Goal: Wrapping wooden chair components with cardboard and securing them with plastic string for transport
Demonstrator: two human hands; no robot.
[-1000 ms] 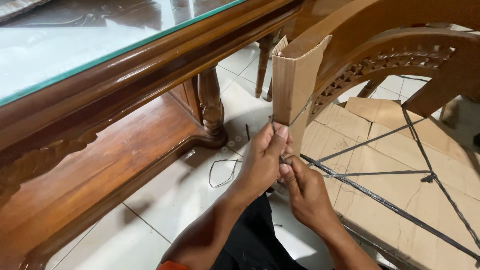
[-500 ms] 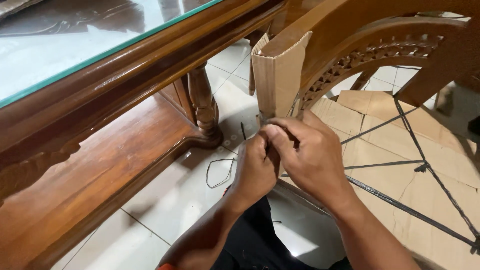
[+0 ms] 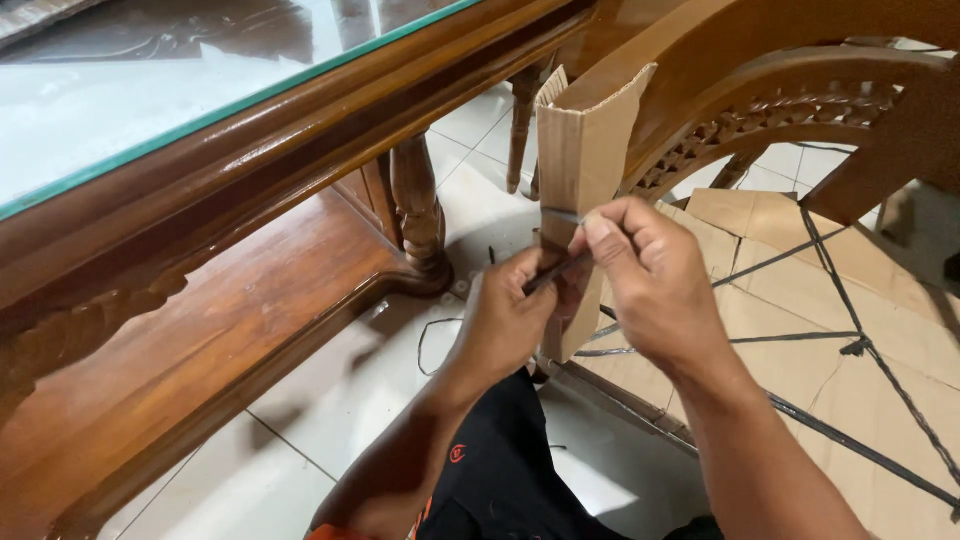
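Beside the glass-topped table (image 3: 300, 150), the left hand (image 3: 505, 325) and right hand (image 3: 650, 275) both pinch a dark strap (image 3: 556, 270) stretched between them, against the cardboard (image 3: 585, 150) wrapped upright around a chair leg, above the white tile floor (image 3: 330, 400).

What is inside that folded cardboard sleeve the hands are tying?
The cardboard sleeve wraps a curved wooden chair part, which emerges at its top. The wood within is covered. The left hand and right hand pull dark string around it.
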